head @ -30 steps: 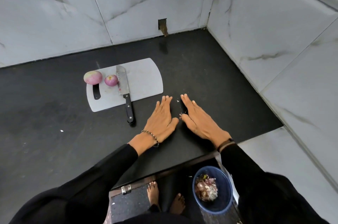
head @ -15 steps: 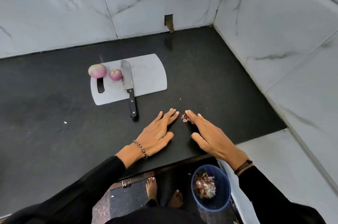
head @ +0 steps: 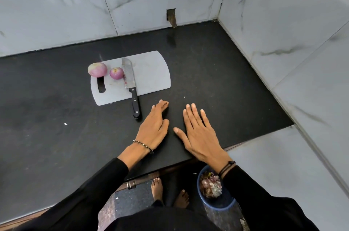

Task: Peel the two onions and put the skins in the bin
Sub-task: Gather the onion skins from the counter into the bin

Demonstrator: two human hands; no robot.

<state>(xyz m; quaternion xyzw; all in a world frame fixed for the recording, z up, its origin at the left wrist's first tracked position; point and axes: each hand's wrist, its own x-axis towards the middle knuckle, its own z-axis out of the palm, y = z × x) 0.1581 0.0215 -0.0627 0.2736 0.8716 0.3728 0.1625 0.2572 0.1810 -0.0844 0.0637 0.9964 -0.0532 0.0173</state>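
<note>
Skins (head: 210, 186) lie in the bin (head: 221, 206), partly hidden by the right sleeve (head: 255, 193). Both peeled, the larger onion (head: 97, 69) and smaller onion (head: 116, 73) sit on the cutting board (head: 149, 74) by the knife (head: 130, 79). Flat on the surface (head: 207, 70) lie the left grip (head: 154, 127) and right grip (head: 200, 136), spread and empty.

We are looking at a scene that soft, cool, even light is filling; no single source is showing itself and nothing is blowing out. The pale marble wall tiles (head: 56, 13) are reading brightest, while the black countertop (head: 217, 72) is giving back only a dull sheen and a faint mirror of the wall notch (head: 171, 17). We are finding weak, soft-edged shadows hugging the left hand (head: 154, 128), the right hand (head: 200, 136) and the knife (head: 130, 83). The blue bin (head: 220, 206) is sitting in dimmer light below. The wide lens is bending tile joints near the edges, the black sleeves (head: 85, 193) are losing detail, and the centre is looking sharp.
</note>
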